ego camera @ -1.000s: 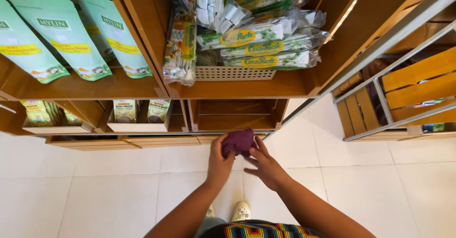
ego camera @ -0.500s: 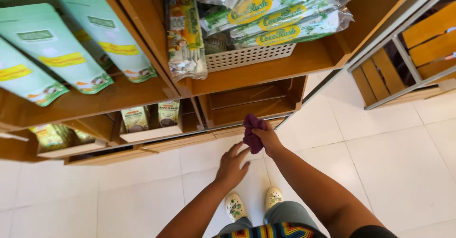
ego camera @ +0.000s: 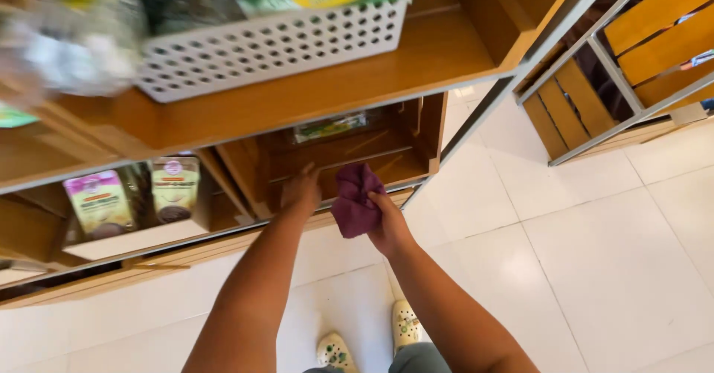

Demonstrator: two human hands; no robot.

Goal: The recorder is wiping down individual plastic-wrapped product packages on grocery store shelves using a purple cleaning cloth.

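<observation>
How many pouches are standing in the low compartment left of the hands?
2. A purple-and-green pouch stands on the left and a cream pouch right beside it, both behind the white tray front. The shelf above may hide others further left.

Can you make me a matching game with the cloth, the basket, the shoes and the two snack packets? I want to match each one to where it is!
Things:
1. purple cloth
2. white basket
3. pale shoes
4. two packets

Places:
A. on the white tiled floor
B. on the upper wooden shelf
C. in the right hand
D. in a low box left of the left hand

Pairs: 1-C, 2-B, 3-A, 4-D
</observation>
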